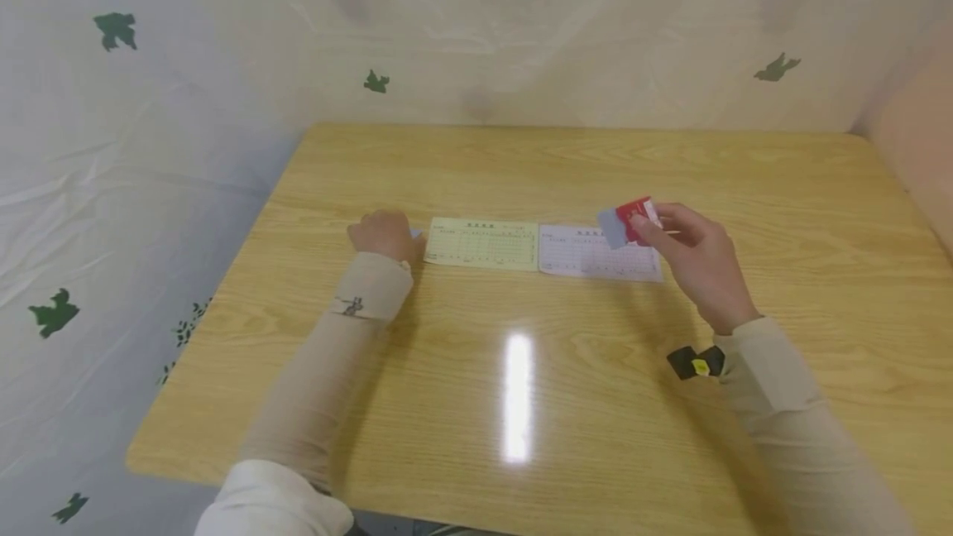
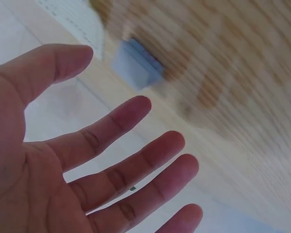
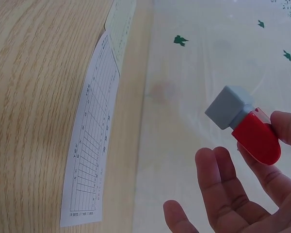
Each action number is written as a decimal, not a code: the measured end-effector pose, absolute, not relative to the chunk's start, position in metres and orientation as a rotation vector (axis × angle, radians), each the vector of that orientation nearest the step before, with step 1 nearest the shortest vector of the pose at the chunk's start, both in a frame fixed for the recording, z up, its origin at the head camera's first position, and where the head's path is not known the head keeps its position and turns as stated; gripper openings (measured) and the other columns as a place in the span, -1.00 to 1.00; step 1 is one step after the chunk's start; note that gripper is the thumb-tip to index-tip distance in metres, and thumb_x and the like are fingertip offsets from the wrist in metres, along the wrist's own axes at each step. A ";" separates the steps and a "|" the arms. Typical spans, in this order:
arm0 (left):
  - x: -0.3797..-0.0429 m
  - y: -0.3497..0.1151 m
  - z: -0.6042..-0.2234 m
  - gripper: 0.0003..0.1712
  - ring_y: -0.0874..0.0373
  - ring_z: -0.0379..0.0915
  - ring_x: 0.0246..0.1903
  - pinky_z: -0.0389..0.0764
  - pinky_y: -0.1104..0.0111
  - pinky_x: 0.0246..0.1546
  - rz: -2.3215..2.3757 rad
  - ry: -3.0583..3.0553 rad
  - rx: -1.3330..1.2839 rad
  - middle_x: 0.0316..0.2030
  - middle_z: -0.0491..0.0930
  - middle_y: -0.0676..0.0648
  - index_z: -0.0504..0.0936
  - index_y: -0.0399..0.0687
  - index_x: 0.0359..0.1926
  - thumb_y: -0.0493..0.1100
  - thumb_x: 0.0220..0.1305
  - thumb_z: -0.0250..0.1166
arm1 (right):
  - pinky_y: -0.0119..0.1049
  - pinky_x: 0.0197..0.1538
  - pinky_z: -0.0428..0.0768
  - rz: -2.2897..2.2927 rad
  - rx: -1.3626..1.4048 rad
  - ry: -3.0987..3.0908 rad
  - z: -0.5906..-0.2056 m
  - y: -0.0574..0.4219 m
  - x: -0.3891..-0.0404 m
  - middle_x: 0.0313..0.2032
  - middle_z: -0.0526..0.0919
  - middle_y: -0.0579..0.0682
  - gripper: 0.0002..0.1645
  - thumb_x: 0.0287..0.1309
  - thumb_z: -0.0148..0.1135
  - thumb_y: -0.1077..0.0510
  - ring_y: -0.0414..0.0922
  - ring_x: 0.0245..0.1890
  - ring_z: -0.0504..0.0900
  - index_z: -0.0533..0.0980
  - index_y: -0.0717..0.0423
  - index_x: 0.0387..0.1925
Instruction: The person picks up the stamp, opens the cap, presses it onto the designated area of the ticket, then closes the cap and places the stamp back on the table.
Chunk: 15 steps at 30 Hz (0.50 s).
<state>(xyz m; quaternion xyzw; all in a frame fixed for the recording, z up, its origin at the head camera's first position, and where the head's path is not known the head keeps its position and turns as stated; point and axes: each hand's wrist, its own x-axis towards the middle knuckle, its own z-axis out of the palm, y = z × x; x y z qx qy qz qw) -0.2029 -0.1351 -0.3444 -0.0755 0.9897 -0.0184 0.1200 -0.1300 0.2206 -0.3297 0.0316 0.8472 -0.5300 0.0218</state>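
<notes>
The right hand (image 1: pixel 696 259) pinches a red-handled gray block (image 3: pixel 250 130) above the table (image 1: pixel 610 404), near the white printed form (image 1: pixel 569 256). The left hand (image 1: pixel 382 236), fingers spread wide, hovers near a small blue-gray block (image 2: pixel 137 65) beside the yellow form (image 1: pixel 480 245).

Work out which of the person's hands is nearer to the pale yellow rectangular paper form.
Left: the left hand is just off the left end of the yellow form; the right hand is farther away, by the right end of the white rectangular paper form.
</notes>
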 end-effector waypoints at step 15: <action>-0.202 -0.123 -0.337 -0.41 -0.16 0.60 -0.08 0.57 -0.01 0.05 0.091 2.981 -0.040 0.00 0.66 -0.24 0.55 -0.15 0.23 0.18 0.44 0.17 | -0.05 0.06 0.42 -1.625 0.089 2.620 -0.329 0.219 -0.130 0.16 0.51 0.01 -0.30 0.42 0.11 -0.28 -0.07 0.10 0.40 0.44 0.03 0.38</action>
